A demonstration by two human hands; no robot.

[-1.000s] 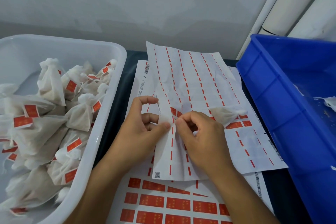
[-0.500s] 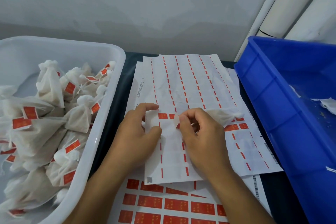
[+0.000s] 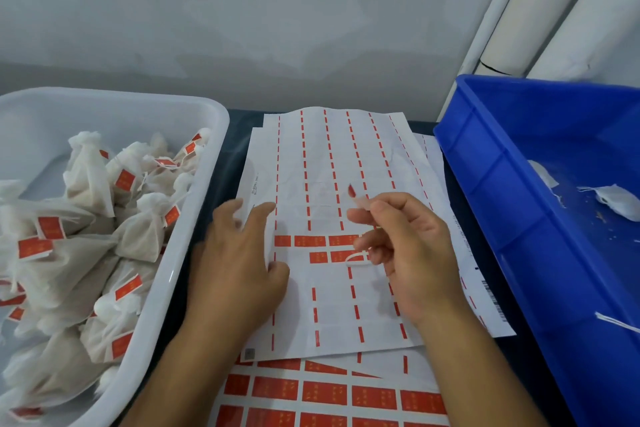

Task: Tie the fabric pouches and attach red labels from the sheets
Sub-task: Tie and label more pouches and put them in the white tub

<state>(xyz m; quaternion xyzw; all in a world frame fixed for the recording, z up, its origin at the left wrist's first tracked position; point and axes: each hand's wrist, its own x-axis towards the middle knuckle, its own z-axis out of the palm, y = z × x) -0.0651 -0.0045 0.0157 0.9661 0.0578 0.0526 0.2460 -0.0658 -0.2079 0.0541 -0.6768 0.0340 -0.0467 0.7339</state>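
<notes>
Right hand (image 3: 403,246) is raised just above the label sheet (image 3: 332,315), thumb and forefinger pinching a small peeled label (image 3: 356,196); we see its pale backing side and a red edge, blurred by motion. Left hand (image 3: 239,260) lies flat on the sheet's left margin, fingers spread and straight, pressing the paper down against the desk (image 3: 211,204).

Most of this sheet is already stripped; a few red labels (image 3: 311,241) remain in two short rows directly under our right hand. A fuller sheet (image 3: 329,395) lies beneath, nearer to us.

Step, as we judge it: label peeled, not yet applied. No pouch shows in either hand. Finished, labelled pouches (image 3: 138,236) sit in the white tub (image 3: 207,191) left of our left hand; a loose pouch (image 3: 616,201) lies in the blue crate (image 3: 485,163) to the right of the right hand.

Next move likely needs the left hand freed to fetch a pouch, keeping the adhesive off our fingers.
</notes>
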